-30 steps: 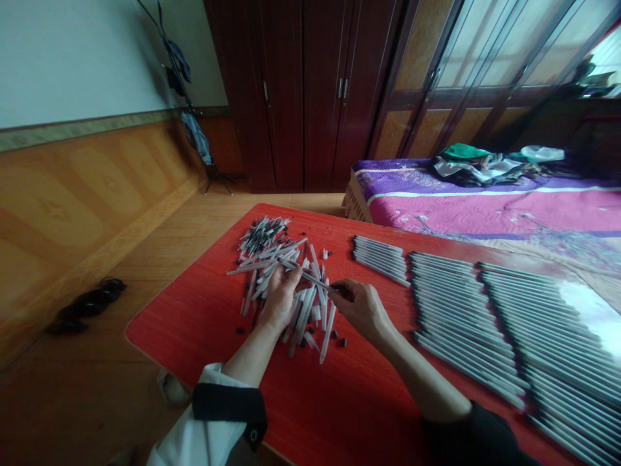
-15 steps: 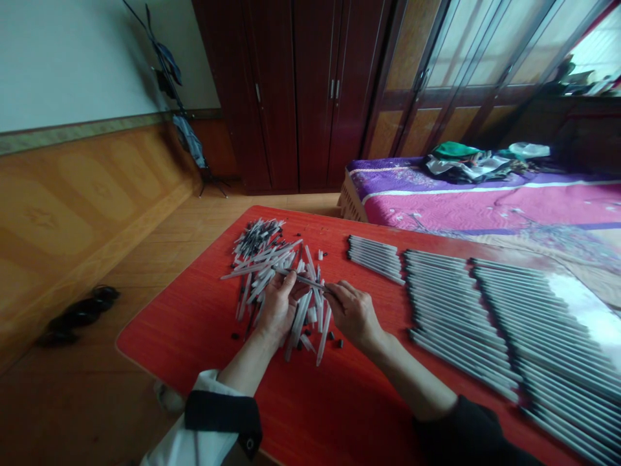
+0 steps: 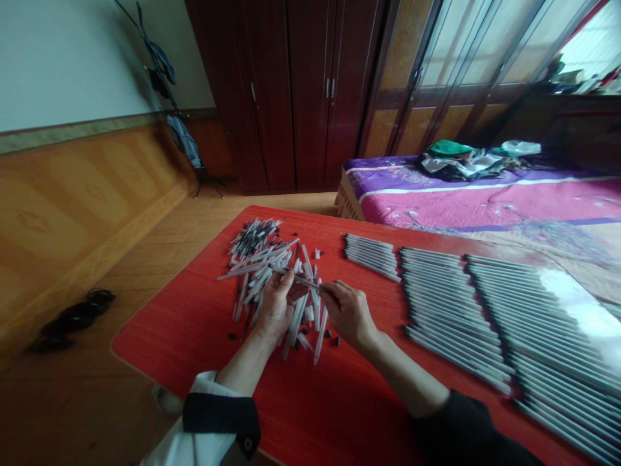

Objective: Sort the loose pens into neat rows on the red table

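Between both hands I hold a slim pen [image 3: 305, 281], lying aslant over a loose heap of parts. My left hand [image 3: 277, 303] is closed round its middle, thumb on top. The fingers of my right hand [image 3: 348, 309] pinch its right end, so that tip is hidden. Under and around the hands lie clear pen barrels [image 3: 291, 336] in a jumble. Behind them is a pile of thinner dark-tipped pieces [image 3: 255, 237], perhaps refills. Small black caps [image 3: 337, 341] and short white pieces [image 3: 309, 313] are scattered near my right wrist.
On the right of the red table [image 3: 194, 310] lie rows of pens with black ends, a short row [image 3: 371, 255] and longer ones [image 3: 451, 310]. Beyond the table stand a bed [image 3: 436, 194] and dark wardrobes [image 3: 310, 97]. A black object [image 3: 72, 320] lies on the floor at left.
The whole view has shifted slightly, with everything a little further left. Both hands keep the same hold on the pen; nothing has been picked up or put down.
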The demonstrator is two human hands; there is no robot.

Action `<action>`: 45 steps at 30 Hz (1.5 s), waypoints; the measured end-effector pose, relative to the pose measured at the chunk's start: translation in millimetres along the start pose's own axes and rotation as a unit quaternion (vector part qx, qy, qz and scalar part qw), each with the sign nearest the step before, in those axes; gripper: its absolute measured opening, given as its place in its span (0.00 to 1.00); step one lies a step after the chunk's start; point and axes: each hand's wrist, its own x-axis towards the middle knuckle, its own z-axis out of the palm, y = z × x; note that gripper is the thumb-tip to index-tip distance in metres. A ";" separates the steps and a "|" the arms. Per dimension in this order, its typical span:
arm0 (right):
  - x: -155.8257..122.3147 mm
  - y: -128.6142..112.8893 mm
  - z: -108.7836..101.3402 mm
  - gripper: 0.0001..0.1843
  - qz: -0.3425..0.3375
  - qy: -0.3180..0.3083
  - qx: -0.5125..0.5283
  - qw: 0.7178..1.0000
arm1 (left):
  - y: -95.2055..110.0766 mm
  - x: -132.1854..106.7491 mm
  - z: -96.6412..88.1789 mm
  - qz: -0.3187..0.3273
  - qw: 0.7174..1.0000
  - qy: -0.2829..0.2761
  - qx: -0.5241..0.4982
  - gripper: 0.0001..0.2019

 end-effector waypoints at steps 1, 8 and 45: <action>0.7 -0.8 -0.9 0.11 0.008 -0.010 -0.007 1.000 | 0.1 0.0 0.1 0.002 1.000 -0.004 0.001 0.12; 8.3 0.9 -28.6 0.12 0.053 -0.088 -0.164 0.981 | 0.4 2.4 -2.0 0.025 0.996 -0.051 0.068 0.18; 23.5 7.3 22.2 0.15 0.212 -0.157 -0.238 0.935 | 15.5 9.8 -17.8 0.271 0.939 0.090 0.191 0.13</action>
